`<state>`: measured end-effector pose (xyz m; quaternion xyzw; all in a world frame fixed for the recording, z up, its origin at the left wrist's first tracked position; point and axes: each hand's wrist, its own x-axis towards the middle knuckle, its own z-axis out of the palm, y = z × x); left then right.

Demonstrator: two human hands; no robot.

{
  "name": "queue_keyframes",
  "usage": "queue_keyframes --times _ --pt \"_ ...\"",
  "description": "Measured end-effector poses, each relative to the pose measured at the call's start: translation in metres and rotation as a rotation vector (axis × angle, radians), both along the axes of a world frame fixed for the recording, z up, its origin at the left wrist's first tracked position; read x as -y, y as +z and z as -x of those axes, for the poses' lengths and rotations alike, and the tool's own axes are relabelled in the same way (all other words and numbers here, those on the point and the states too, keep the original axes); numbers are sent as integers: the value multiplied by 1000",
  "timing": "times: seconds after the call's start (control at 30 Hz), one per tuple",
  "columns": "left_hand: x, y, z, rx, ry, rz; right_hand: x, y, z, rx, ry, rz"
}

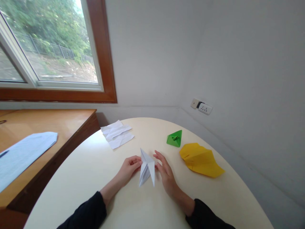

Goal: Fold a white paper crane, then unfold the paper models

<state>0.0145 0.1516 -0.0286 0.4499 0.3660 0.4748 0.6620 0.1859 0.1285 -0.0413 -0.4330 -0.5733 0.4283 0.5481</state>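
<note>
Black fabric sleeves (83, 213) stretch over the round cream table (71, 184), left hand (130, 166) pinching a pointed white folded-paper form (148, 161) well inside the table's far edge, right hand (167, 178) open beside it, where light pressure should prevent crumpling.

Pale grey walls (152, 63), wood-framed window (56, 57), greenery (59, 22) outside, brown wooden desk (47, 121), round cream table (83, 171)

Smooth, pale round tabletop (133, 203), sheen toward ten o'clock. White folded-paper figure (147, 161), dial centre: matt, sharply creased. Yellow sheet of creased matt paper (200, 159), three o'clock.
</note>
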Motion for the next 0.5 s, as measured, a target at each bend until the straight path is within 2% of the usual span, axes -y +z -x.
queue_keyframes --times 0.13,0.5 --pt "-1 2 0 57 32 67 1 -3 3 12 -22 -67" --pt "1 7 0 51 59 110 12 5 1 2 241 -100"
